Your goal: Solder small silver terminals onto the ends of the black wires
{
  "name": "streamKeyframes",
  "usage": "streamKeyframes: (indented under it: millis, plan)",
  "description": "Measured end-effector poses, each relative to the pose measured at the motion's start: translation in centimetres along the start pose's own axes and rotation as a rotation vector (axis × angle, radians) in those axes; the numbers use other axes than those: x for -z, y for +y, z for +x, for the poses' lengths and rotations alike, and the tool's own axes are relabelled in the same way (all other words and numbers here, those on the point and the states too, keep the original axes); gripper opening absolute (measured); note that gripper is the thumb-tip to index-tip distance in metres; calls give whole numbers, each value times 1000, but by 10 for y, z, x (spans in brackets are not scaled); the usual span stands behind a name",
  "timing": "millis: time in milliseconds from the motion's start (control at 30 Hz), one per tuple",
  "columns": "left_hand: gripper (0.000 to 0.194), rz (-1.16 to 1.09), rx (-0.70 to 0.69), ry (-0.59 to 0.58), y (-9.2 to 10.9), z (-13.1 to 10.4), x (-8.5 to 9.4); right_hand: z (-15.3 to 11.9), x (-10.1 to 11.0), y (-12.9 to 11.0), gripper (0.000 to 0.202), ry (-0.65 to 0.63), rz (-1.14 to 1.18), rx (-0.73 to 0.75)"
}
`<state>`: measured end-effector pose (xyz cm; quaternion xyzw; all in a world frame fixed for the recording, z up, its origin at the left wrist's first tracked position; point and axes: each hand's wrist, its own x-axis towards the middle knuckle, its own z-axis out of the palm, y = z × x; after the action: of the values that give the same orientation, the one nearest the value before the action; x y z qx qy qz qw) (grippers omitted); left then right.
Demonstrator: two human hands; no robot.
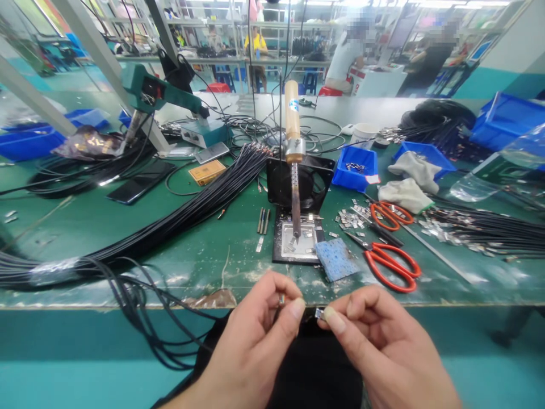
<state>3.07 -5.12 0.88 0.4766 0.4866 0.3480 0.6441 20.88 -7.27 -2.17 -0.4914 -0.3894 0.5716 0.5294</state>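
Note:
My left hand is closed in a pinch just past the table's front edge. A cable end with a small metallic tip shows between its fingers; the rest of it is hidden by the hand. Several loose black cables hang over the edge and run behind that hand. My right hand pinches a small silver metal connector between thumb and forefinger. The two hands are close together but apart. Beyond them stands a soldering iron with a wooden handle, its tip down over a metal tray.
A blue sponge, red-handled scissors and scattered metal connectors lie to the right. A thick black cable bundle crosses the left. Behind the iron is a black fan. A blue bin holds small parts.

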Motion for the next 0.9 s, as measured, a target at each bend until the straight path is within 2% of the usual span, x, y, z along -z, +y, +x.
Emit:
streamKeyframes:
  millis: [167, 367, 600, 733, 900]
  plan:
    - [33, 27, -25, -37, -2, 2, -2, -3, -8, 1, 24, -52, -11, -43]
    - [35, 122, -73, 23, -11, 0, -6, -10, -26, 1, 29, 109, 43, -46]
    - [42, 153, -42, 145, -5, 6, -1, -4, -9, 4, 26, 57, -13, 8]
    - [50, 167, -33, 101, -2, 6, 1, -3, -3, 5, 26, 66, 27, 6]
    - [32, 25, -11, 41, -4, 4, -2, -4, -5, 6, 24, 34, 65, 5]
